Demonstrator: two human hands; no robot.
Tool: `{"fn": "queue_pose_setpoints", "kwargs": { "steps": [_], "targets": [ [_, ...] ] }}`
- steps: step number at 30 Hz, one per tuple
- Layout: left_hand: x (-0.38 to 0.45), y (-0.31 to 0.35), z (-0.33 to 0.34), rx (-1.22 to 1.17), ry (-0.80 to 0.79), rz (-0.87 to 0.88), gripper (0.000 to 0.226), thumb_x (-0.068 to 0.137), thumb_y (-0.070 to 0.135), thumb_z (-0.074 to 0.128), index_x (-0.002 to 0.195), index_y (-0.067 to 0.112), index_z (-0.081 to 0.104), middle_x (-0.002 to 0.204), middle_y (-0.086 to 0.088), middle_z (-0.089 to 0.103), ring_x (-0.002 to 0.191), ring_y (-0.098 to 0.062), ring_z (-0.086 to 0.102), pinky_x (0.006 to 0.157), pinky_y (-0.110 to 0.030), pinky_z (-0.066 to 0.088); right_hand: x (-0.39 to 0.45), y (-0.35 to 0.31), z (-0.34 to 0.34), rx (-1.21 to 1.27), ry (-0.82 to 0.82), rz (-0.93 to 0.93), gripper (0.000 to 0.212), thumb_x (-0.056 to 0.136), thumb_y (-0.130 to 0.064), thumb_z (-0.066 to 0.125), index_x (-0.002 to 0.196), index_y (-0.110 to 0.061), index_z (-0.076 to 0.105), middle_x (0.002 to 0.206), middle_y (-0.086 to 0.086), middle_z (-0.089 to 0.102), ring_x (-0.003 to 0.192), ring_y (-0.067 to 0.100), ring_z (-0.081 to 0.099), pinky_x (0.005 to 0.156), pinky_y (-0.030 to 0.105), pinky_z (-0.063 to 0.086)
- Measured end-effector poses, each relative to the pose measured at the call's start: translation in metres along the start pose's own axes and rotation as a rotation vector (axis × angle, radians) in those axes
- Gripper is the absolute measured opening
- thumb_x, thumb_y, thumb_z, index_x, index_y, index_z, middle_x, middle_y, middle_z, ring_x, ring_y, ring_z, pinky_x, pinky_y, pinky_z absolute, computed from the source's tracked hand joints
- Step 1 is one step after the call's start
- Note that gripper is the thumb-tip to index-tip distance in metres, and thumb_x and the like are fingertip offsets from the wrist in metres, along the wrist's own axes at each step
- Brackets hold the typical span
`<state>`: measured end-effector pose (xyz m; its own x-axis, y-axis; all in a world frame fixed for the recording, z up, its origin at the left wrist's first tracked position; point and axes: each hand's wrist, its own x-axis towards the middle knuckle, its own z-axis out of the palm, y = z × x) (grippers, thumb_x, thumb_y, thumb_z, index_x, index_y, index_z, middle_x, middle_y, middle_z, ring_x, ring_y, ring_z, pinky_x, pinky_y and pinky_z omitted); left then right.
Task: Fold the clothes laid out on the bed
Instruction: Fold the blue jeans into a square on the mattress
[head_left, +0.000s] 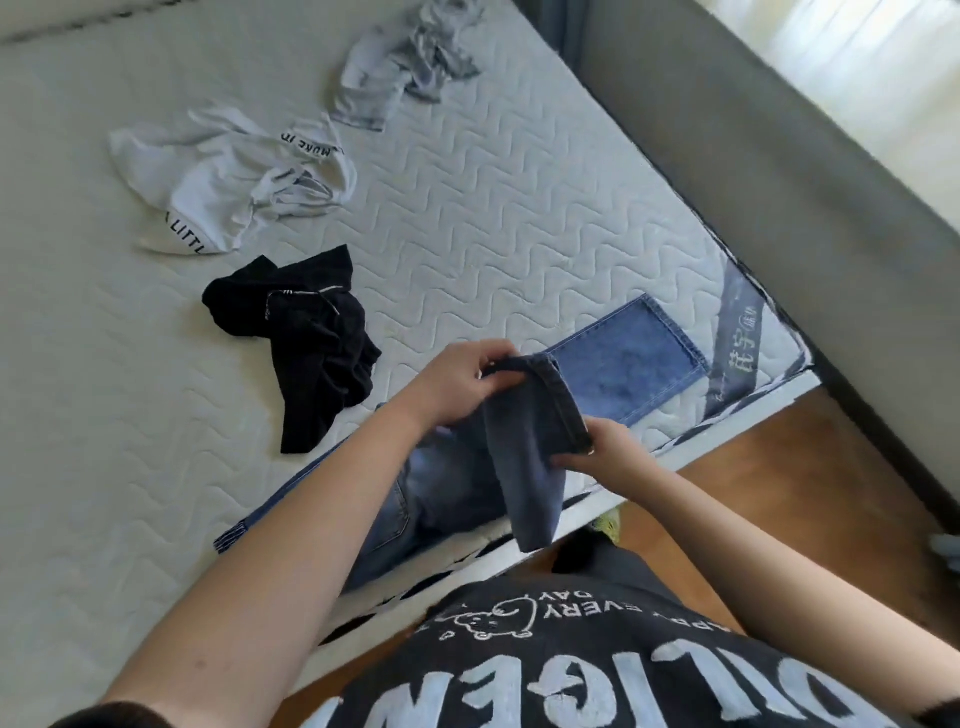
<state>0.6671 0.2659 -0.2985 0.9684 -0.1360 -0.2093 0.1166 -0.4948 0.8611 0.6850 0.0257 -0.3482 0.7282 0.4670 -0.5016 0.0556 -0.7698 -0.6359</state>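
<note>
Jeans (618, 364) lie along the near edge of the mattress (493, 208), one blue leg spread flat toward the corner, while the other leg's hem end is lifted off the bed between both hands. On the hem's far corner, the left hand (457, 384) has its fingers curled over the top of the cuff and its thumb underneath, pinching the denim. At the hem's near corner, the right hand (605, 457) clamps the fabric between thumb and fingers, with the thumb lying across the dark inner face of the cloth. Between the two grips the cuff is stretched fairly taut, and the rest of that leg hangs down in front of the bed's edge. The waist and seat of the jeans are largely hidden under the left forearm, so how they lie cannot be made out; only a pocket seam and a strip of waistband show at either side of the arm. Farther in on the mattress sits a crumpled black garment (311, 338), beyond it a white garment (234, 182) with partly legible black lettering on its bands, and near the top a bunched grey garment (400, 67) cut off by the frame edge. A printed label (740, 338) at the mattress corner is too blurred to read.
</note>
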Motion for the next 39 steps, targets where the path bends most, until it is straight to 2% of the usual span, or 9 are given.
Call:
{"fn": "queue_pose_setpoints", "kwargs": {
  "steps": [5,7,11,13,16,20,26,32,39],
  "targets": [
    [0.019,0.024,0.014,0.006,0.11,0.013,0.03,0.095,0.011,0.062,0.089,0.041,0.064,0.08,0.031,0.066,0.08,0.012,0.059,0.076,-0.007,0.04,-0.015,0.047,-0.031,-0.042,0.194,0.127,0.017,0.086,-0.029,0.07,0.091,-0.015,0.062,0.081,0.002,0.067,0.078,0.022,0.06,0.071,0.035,0.047],
    [0.031,0.033,0.022,0.045,0.116,0.022,0.029,0.095,0.01,0.06,0.09,0.038,0.062,0.081,0.024,0.067,0.08,0.006,0.059,0.076,-0.011,0.041,-0.021,0.06,-0.052,-0.029,0.259,0.144,0.021,0.087,-0.032,0.07,0.088,-0.013,0.061,0.077,0.003,0.065,0.075,0.022,0.059,0.068,0.034,0.045],
    [0.062,0.051,0.045,0.142,0.11,-0.015,0.001,0.092,0.02,0.065,0.092,0.02,0.064,0.08,0.006,0.064,0.074,-0.01,0.056,0.073,-0.026,0.043,-0.028,0.084,-0.096,0.029,0.356,0.114,0.022,0.086,-0.031,0.072,0.083,-0.014,0.06,0.069,-0.002,0.059,0.068,0.018,0.055,0.061,0.029,0.041],
    [0.082,0.061,0.059,0.157,0.127,-0.035,0.015,0.088,0.032,0.067,0.095,0.018,0.068,0.083,0.004,0.069,0.079,-0.014,0.062,0.076,-0.033,0.048,-0.032,0.097,-0.116,0.04,0.385,0.116,0.024,0.086,-0.033,0.073,0.082,-0.013,0.06,0.065,-0.003,0.055,0.062,0.015,0.051,0.055,0.025,0.036],
    [0.115,0.082,0.08,0.212,0.139,-0.054,0.017,0.089,0.034,0.069,0.097,0.019,0.071,0.086,0.004,0.071,0.084,-0.014,0.065,0.076,-0.026,0.048,-0.035,0.121,-0.142,0.064,0.42,0.1,0.028,0.083,-0.034,0.075,0.078,-0.012,0.06,0.065,0.002,0.055,0.061,0.017,0.049,0.057,0.028,0.036],
    [0.154,0.106,0.107,0.265,0.158,-0.073,0.021,0.091,0.035,0.067,0.094,0.015,0.07,0.082,0.0,0.07,0.08,-0.018,0.063,0.076,-0.032,0.047,-0.035,0.155,-0.169,0.11,0.4,0.091,0.026,0.085,-0.031,0.074,0.074,-0.014,0.058,0.066,0.003,0.054,0.063,0.017,0.047,0.055,0.022,0.034],
    [0.191,0.128,0.133,0.253,0.215,-0.109,0.013,0.094,0.023,0.061,0.101,0.015,0.07,0.088,0.001,0.069,0.087,-0.02,0.062,0.077,-0.03,0.045,-0.026,0.184,-0.199,0.087,0.278,0.078,0.011,0.092,-0.022,0.063,0.089,-0.011,0.066,0.081,0.01,0.066,0.081,0.028,0.061,0.063,0.029,0.038],
    [0.227,0.117,0.14,0.238,0.219,-0.201,0.015,0.095,0.025,0.06,0.101,0.014,0.069,0.093,-0.002,0.07,0.089,-0.02,0.06,0.075,-0.027,0.041,0.004,0.189,-0.215,0.072,0.24,0.151,0.012,0.092,-0.027,0.063,0.09,-0.016,0.068,0.078,0.004,0.069,0.075,0.022,0.063,0.063,0.029,0.042],
    [0.299,0.097,0.145,0.309,0.092,-0.226,0.014,0.092,0.023,0.064,0.099,0.013,0.07,0.095,-0.003,0.067,0.089,-0.018,0.056,0.07,-0.023,0.032,0.041,0.208,-0.228,0.056,0.265,0.295,0.018,0.09,-0.033,0.065,0.079,-0.018,0.064,0.066,-0.005,0.066,0.067,0.014,0.062,0.063,0.029,0.047]
  ]
}}
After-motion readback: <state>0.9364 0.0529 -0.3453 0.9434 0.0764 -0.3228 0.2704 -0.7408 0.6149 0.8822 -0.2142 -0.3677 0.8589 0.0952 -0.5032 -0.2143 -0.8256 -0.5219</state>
